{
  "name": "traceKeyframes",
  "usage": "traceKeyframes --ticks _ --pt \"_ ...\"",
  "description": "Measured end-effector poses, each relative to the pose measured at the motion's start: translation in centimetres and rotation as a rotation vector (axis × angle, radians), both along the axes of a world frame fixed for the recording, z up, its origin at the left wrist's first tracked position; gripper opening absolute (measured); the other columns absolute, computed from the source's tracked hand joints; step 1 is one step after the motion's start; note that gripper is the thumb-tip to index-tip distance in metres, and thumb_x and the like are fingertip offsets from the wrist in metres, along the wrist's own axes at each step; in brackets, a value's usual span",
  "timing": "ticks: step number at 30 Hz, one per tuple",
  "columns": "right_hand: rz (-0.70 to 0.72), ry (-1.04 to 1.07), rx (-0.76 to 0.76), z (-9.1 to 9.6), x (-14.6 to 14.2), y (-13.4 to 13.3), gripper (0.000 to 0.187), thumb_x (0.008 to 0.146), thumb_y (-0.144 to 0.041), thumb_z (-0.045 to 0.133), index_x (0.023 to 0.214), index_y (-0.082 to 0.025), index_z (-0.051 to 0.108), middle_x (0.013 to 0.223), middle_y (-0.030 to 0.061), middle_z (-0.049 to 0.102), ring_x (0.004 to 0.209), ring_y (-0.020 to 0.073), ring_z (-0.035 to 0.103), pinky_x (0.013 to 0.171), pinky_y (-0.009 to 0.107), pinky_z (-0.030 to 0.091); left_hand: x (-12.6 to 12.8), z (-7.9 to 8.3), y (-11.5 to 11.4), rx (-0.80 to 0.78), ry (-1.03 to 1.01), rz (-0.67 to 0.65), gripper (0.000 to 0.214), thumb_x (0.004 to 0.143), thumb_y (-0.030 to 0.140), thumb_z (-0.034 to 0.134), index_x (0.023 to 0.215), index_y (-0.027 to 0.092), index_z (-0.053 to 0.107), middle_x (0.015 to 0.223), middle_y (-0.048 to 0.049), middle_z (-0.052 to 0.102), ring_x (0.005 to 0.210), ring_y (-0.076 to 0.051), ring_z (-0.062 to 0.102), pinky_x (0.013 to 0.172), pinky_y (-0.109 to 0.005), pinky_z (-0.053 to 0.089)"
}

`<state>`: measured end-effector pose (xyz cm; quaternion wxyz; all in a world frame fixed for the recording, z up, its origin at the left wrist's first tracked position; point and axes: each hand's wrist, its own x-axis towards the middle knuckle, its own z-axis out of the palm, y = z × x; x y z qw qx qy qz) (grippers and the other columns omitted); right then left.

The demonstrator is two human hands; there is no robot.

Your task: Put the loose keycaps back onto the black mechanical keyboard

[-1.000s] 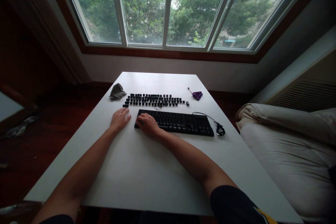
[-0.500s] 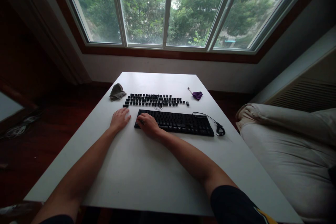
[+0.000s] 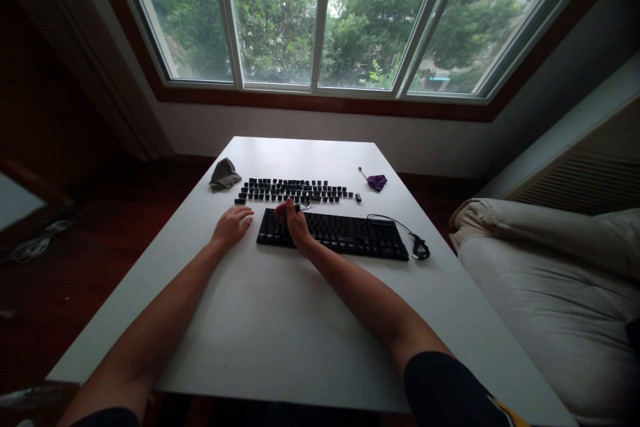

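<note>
A black keyboard (image 3: 350, 233) lies on the white table (image 3: 280, 320), with keys along its near edge. Above its left part is my right hand (image 3: 296, 225), thumb up and fingers curled, with a small black keycap (image 3: 297, 208) at the thumb. To the left of the keyboard my left hand (image 3: 231, 227) rests on the tabletop, fingers spread loosely and holding nothing. Beyond the keyboard, loose black keycaps (image 3: 295, 190) stand in rows. A thin wire loop (image 3: 307, 206) lies between them and the keyboard, partly hidden by my right hand.
A grey cloth (image 3: 225, 175) sits at the far left of the table. At the far right lie a purple cloth (image 3: 377, 182) and a small stick-like brush (image 3: 361, 172). The keyboard's coiled cable (image 3: 421, 248) rests by its right end. A covered sofa (image 3: 540, 293) stands to the right.
My right hand has lifted from the keyboard's left end and moved right and away from me, turning thumb up with the keycap. My left hand has shifted slightly right.
</note>
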<state>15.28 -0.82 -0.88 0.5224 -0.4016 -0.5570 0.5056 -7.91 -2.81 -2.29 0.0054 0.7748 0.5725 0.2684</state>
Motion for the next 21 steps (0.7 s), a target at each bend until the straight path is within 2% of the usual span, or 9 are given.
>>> traceKeyframes --ticks 4,10,12,14,17,21 --pt "0.033 0.151 -0.064 0.4 0.1 0.5 0.065 0.089 -0.075 0.038 0.079 -0.017 0.065 0.080 0.0077 0.067 0.074 0.0162 0.063 0.057 0.024 0.049 1.2 0.9 -0.8 -0.013 -0.070 -0.167 0.031 0.097 0.038 0.047 0.112 0.026 0.072 0.123 -0.0047 0.069 0.117 -0.024 0.059 0.107 -0.045 0.046" --pt "0.032 0.213 -0.088 1.0 0.2 0.3 0.060 0.088 -0.072 0.041 0.076 -0.017 0.062 0.085 0.0082 0.068 0.080 0.0170 0.064 0.061 0.026 0.053 2.8 1.9 -1.6 -0.054 -0.073 -0.374 0.027 0.095 0.038 0.054 0.113 0.027 0.072 0.120 -0.0067 0.069 0.114 -0.024 0.061 0.103 -0.044 0.050" --pt "0.030 0.212 -0.075 1.1 0.4 0.5 0.055 0.089 -0.067 0.043 0.075 -0.018 0.061 0.085 0.0074 0.067 0.079 0.0168 0.063 0.062 0.026 0.053 3.1 2.1 -1.8 -0.063 -0.053 -0.420 0.031 0.094 0.040 0.057 0.119 0.028 0.070 0.126 -0.0074 0.066 0.118 -0.025 0.059 0.104 -0.044 0.049" --pt "0.027 0.202 -0.042 1.0 0.6 0.8 0.046 0.089 -0.060 0.047 0.076 -0.018 0.060 0.081 0.0055 0.066 0.074 0.0156 0.062 0.062 0.026 0.052 3.3 2.3 -2.0 -0.064 -0.026 -0.444 0.042 0.090 0.043 0.063 0.129 0.029 0.064 0.137 -0.0091 0.059 0.126 -0.027 0.054 0.107 -0.046 0.047" --pt "0.013 0.159 -0.007 0.8 0.9 1.4 0.035 0.090 -0.050 0.047 0.075 -0.019 0.056 0.063 -0.0006 0.057 0.059 0.0126 0.056 0.057 0.024 0.047 3.5 2.4 -2.2 -0.075 0.032 -0.485 0.063 0.083 0.048 0.071 0.140 0.030 0.055 0.148 -0.0110 0.048 0.134 -0.032 0.046 0.112 -0.050 0.042" --pt "-0.015 0.042 -0.058 0.7 1.1 1.9 0.029 0.087 -0.048 0.054 0.076 -0.021 0.051 0.049 -0.0080 0.041 0.043 0.0095 0.043 0.045 0.022 0.036 3.6 2.1 -2.0 -0.091 0.091 -0.519 0.068 0.080 0.049 0.074 0.142 0.031 0.053 0.149 -0.0103 0.048 0.135 -0.033 0.045 0.113 -0.052 0.040"
